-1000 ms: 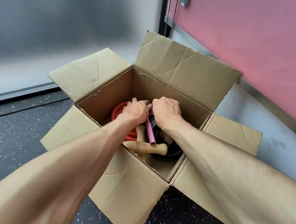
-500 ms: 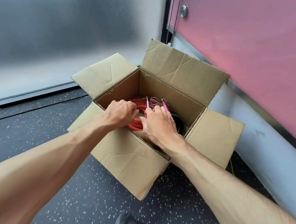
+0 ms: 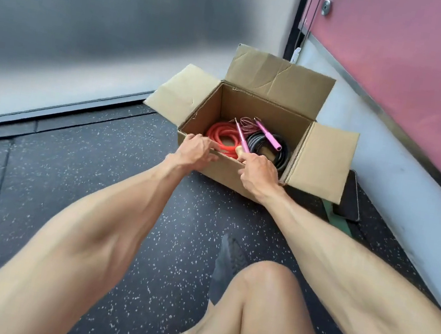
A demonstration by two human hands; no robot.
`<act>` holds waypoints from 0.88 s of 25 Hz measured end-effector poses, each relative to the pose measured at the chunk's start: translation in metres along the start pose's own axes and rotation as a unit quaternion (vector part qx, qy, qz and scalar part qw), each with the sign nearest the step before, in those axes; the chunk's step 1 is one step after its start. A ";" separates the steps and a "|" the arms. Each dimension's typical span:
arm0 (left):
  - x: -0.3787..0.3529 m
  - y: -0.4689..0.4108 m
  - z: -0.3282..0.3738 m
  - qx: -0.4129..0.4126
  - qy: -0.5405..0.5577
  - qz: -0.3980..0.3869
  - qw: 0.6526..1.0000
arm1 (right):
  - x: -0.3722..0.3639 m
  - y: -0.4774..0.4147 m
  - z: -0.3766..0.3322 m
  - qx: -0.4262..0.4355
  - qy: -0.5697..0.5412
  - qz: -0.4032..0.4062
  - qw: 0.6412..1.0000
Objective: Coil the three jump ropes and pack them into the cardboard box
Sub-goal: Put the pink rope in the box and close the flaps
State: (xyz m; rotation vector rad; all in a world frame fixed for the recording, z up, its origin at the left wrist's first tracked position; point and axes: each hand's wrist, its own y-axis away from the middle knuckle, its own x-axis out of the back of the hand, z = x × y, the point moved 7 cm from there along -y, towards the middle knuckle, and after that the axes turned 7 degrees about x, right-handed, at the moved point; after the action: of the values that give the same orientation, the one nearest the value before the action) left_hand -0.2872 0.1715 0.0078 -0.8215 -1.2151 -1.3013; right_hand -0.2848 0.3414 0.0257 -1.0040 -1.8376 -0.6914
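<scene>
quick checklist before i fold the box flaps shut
1. Red rope coiled inside the cardboard box: ok.
2. Black rope coiled inside: ok.
3. Pink-handled rope inside: ok; cord neatly coiled: cannot tell.
4. Handles below the rim: cannot tell; one pink handle slants up toward the near rim.
5. Flaps free to fold: three stand open, ok; near flap hidden: cannot tell.
6. Hands clear of ropes: left hand on the near rim, ok; right hand: cannot tell.

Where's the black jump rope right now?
Head view: black rope coiled inside the cardboard box, right side, beside the red rope, under a pink handle.
</scene>
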 end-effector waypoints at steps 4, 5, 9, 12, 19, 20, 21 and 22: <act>-0.003 0.070 -0.042 0.089 0.027 0.020 0.995 | -0.027 0.012 -0.038 0.018 -0.006 -0.042 0.999; -0.004 0.092 -0.053 0.111 0.030 0.027 0.993 | -0.037 0.017 -0.052 0.028 -0.003 -0.048 0.998; -0.008 0.179 -0.095 0.211 0.069 0.042 0.974 | -0.074 0.045 -0.107 0.077 0.000 -0.095 0.992; -0.015 0.236 -0.116 0.257 0.108 0.044 0.959 | -0.094 0.072 -0.140 0.109 -0.001 -0.116 0.987; -0.030 0.338 -0.129 0.317 0.178 0.051 0.930 | -0.118 0.150 -0.183 0.169 0.013 -0.141 0.975; -0.033 0.347 -0.128 0.319 0.176 0.049 0.930 | -0.120 0.158 -0.185 0.174 0.015 -0.143 0.974; -0.036 0.355 -0.129 0.321 0.176 0.048 0.929 | -0.123 0.166 -0.186 0.179 0.015 -0.145 0.973; -0.039 0.362 -0.129 0.323 0.176 0.046 0.929 | -0.124 0.174 -0.187 0.181 0.015 -0.148 0.972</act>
State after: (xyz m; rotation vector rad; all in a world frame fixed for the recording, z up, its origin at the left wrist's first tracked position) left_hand 0.0948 0.1124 0.0065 -0.1535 -1.1863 -0.8341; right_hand -0.0199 0.2409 0.0045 -0.4862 -2.0155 -0.5120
